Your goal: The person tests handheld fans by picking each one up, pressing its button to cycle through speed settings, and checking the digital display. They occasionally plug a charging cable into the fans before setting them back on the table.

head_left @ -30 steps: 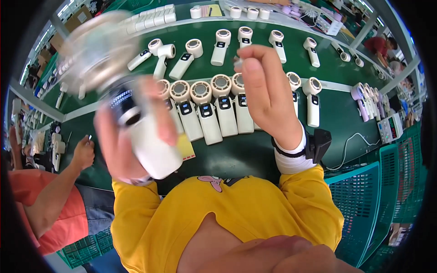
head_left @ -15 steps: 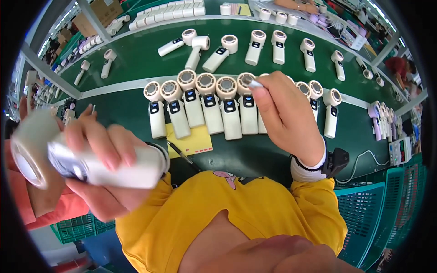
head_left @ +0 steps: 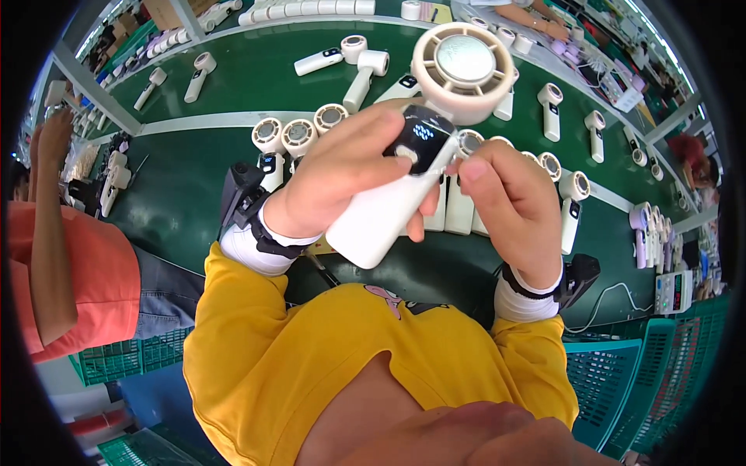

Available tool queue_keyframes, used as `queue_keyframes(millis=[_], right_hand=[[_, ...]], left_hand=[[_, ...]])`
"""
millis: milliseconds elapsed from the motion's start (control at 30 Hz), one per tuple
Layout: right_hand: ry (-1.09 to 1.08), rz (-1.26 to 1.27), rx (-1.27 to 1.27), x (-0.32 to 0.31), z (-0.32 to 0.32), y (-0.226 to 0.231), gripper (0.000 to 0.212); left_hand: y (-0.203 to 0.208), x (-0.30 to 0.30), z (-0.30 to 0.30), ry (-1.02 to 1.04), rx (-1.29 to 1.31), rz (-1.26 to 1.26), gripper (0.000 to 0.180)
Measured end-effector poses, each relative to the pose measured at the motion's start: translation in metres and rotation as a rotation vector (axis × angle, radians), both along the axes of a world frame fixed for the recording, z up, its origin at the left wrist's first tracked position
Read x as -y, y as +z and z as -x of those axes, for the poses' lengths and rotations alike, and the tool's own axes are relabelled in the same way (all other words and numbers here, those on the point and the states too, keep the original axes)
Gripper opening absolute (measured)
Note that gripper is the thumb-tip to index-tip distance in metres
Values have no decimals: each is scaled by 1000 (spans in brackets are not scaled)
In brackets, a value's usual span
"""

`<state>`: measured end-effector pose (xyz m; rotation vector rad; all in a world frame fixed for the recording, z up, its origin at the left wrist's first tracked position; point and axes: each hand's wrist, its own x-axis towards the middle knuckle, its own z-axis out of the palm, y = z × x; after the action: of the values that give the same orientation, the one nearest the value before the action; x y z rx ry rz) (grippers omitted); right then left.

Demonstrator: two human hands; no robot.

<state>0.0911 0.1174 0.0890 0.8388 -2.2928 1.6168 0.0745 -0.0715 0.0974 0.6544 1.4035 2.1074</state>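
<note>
A white handheld fan (head_left: 377, 221) lies tilted in my left hand (head_left: 334, 167), whose fingers wrap its handle with the thumb beside the button. Its round head points up and away, and the dark display (head_left: 422, 138) is lit. My right hand (head_left: 514, 203) is closed in a pinch at the display's right edge; what its fingertips hold is too small to make out. Beneath both hands, a row of similar fans (head_left: 299, 137) lies on the green table, partly hidden by my hands and the held fan.
More white fans (head_left: 364, 78) lie spread over the green surface beyond a pale rail. Purple fans (head_left: 642, 225) and a small device with a display (head_left: 673, 293) stand at the right. Teal crates (head_left: 602, 388) flank me. A co-worker in an orange top (head_left: 85, 264) is at the left.
My left hand has brought the fan from the far left to the middle, in front of my right hand. The display now faces up. My right hand has shifted slightly down and right, still pinched.
</note>
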Motion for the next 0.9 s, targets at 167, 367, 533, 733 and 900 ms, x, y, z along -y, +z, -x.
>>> queue_keyframes(millis=[167, 367, 533, 733, 900], right_hand=[[210, -104, 34, -7, -3, 8, 15], [188, -177, 10, -13, 1, 9, 15], [193, -156, 21, -10, 1, 7, 17], [-10, -142, -17, 10, -1, 4, 19], [-41, -126, -84, 13, 5, -1, 18]], left_hand=[[-4, -2, -4, -16, -26, -113, 46], [-9, 1, 0, -71, -212, -55, 46], [-11, 9, 4, -161, -168, -29, 49], [-41, -2, 26, 497, -1359, 182, 59], [-56, -4, 31, 803, -1685, 219, 66]])
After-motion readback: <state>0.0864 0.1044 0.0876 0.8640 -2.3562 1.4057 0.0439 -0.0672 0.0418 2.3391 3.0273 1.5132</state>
